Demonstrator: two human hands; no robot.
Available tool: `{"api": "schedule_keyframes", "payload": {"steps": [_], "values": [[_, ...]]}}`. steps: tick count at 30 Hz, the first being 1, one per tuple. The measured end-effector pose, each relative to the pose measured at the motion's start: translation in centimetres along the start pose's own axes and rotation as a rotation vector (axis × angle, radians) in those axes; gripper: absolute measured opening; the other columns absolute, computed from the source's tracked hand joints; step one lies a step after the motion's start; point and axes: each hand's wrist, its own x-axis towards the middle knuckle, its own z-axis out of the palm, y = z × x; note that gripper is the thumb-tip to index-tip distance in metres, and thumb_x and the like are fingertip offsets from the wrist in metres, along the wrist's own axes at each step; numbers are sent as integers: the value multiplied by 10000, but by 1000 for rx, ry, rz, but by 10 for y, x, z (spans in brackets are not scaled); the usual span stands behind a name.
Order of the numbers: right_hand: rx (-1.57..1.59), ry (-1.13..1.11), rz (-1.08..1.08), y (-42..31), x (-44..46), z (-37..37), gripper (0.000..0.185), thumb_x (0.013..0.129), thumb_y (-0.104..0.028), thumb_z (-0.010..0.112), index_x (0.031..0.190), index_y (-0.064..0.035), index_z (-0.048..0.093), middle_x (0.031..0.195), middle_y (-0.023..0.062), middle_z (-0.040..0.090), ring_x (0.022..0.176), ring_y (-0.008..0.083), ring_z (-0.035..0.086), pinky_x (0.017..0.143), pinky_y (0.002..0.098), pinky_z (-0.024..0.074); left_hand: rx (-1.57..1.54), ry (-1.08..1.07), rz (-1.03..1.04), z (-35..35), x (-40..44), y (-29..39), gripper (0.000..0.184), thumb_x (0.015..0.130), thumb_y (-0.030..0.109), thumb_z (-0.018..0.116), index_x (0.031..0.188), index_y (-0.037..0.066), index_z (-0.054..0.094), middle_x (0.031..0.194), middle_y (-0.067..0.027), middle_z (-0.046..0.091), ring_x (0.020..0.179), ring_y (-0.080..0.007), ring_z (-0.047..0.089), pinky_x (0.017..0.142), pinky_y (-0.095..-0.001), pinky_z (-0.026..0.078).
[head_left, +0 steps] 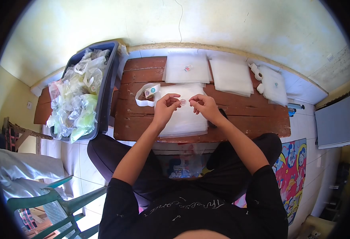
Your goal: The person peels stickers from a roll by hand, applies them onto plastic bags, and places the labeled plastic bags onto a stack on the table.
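A stack of translucent white plastic sheets or bags (185, 123) lies on the brown wooden table in front of me, with a small round sticker (183, 102) near its upper middle. My left hand (168, 107) hovers at the left of the sticker, thumb and fingertips pinched together. On the sticker's right, my right hand (204, 106) is also pinched. Anything between the fingertips of either hand is too small to make out. A roll of stickers (150, 91) with a loop of white backing strip (144, 102) sits just left of the stack.
More plastic stacks (189, 71) (231, 77) (274, 89) lie along the table's back and right, beside small white rolls (256, 71). A dark bin (113, 75) full of plastic bags stands left. A green chair (69, 205) is at lower left.
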Motion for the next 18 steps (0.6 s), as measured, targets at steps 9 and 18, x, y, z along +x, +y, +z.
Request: {"api": "schedule_keyframes", "payload": {"steps": [9,18], "values": [[90,-69,90,10,5,5,201,895,-153,658,948,41,660,753,53,645,612,102,618,534,243,516,60,-66,32,-3,2,-12,230,902,46,622,1131,36,619,896,-32,680,836,-104,631,729,-231,464],[2,-23,146,21,14,9,212,897,-181,645,892,31,634,746,62,643,569,99,607,500,244,503,380,23,23,-2,-2,-2,288,842,52,680,1124,24,630,1032,-138,696,958,-239,671,869,-325,516]]}}
